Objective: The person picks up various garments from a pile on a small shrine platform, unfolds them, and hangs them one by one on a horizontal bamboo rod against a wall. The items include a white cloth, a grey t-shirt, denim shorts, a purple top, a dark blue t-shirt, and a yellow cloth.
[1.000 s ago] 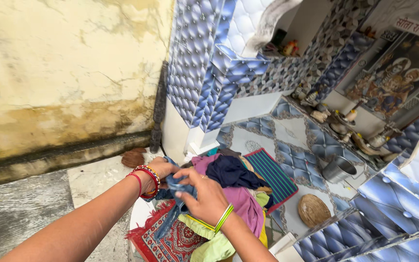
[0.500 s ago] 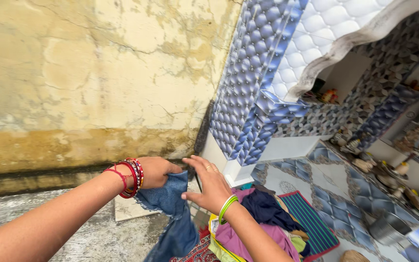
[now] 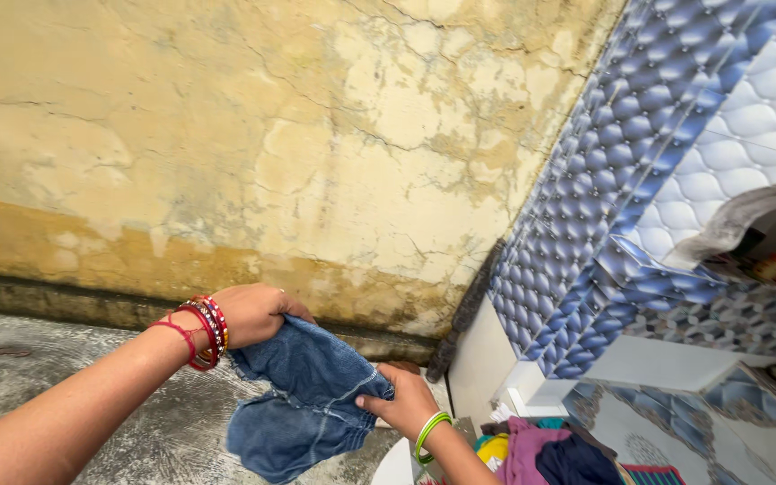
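Both hands are raised before a cracked wall with a denim garment (image 3: pixel 303 400) stretched between them.

Left hand (image 3: pixel 253 314): fingers curled tight on the garment's upper edge, red bangles (image 3: pixel 204 332) at the wrist. Right hand (image 3: pixel 406 404): lower and to the right, thumb and fingers pinched on a fold near the middle of the cloth; green bangles (image 3: pixel 430 431) at the wrist. The rest of the denim hangs slack below the left hand, bunched and creased.

Step in hand, as I judge it: holding one piece up clear of the heap and getting it spread. The next move would call for a firmer hold at two edges, since the right hand pinches only a fold.

Materials: the denim is mid-blue, thick, and seamed. The wall (image 3: pixel 253 135) is yellowed plaster, crazed and flaking. Right of the hands is a pillar (image 3: pixel 604 198) clad in glossy blue quilted-pattern tile. Below the right wrist lies a clothes pile (image 3: pixel 541 454) of purple, navy and yellow soft fabrics.
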